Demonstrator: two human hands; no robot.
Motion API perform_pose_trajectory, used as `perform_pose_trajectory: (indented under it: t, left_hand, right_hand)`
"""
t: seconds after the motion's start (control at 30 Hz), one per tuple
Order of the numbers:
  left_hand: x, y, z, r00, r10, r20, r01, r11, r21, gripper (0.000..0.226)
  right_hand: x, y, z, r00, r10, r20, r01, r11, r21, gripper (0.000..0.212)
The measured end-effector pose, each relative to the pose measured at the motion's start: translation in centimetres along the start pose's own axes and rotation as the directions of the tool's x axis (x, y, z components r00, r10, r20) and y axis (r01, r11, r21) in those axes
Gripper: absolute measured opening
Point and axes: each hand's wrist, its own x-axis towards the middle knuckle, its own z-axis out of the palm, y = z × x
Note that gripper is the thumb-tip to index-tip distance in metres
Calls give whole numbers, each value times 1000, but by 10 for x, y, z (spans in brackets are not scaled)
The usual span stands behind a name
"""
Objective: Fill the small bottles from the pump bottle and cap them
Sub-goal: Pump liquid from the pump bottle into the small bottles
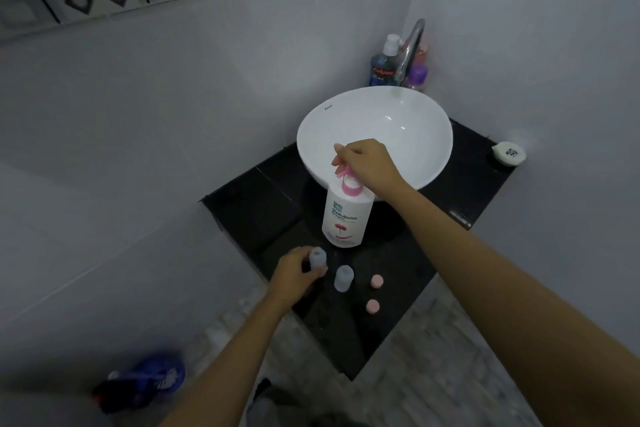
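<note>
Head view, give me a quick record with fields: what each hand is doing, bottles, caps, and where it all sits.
left hand: grips a small bottle, uncapped
right hand: holds the pump head of the pump bottle
second small bottle: standing free, uncapped
pink caps: two, loose on the counter
surface: black counter, in front of the white basin

Bottles and caps stood on the counter [263,204] before the basin [415,135].
The pump bottle [347,218] stood against the basin's near side. Nearer still, the left small bottle [317,257] and the right small bottle [343,277] stood side by side, with two caps [376,281] lying right of them, one behind the other. The tap [410,48] rose behind the basin.
</note>
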Motion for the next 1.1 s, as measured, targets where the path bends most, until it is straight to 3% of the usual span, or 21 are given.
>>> perform_pose_trajectory:
  t: [0.13, 0.23, 0.47, 0.77, 1.1]
  left_hand:
    - [3, 38, -22, 983, 81, -163, -91, 994, -58, 35]
    - [5, 72, -43, 953, 190, -236, -194, 981, 5, 34]
    - [12, 94, -65, 937, 279, -211, -257, 958, 127, 47]
    - [12, 104, -74, 895, 394, -211, -350, 911, 218, 46]
    - [21, 99, -78, 902, 344, -259, -360, 933, -14, 51]
  right_hand:
    - [6, 4, 6, 999, 36, 30, -38, 996, 76, 37]
    - [5, 5, 9, 999, 50, 10, -51, 991, 122, 37]
    - [3, 3, 11, 996, 85, -1, -83, 984, 156, 37]
    - [2, 1, 14, 992, 123, -30, -116, 977, 181, 36]
    - [0, 5, 22, 987, 138, -87, -118, 972, 202, 39]
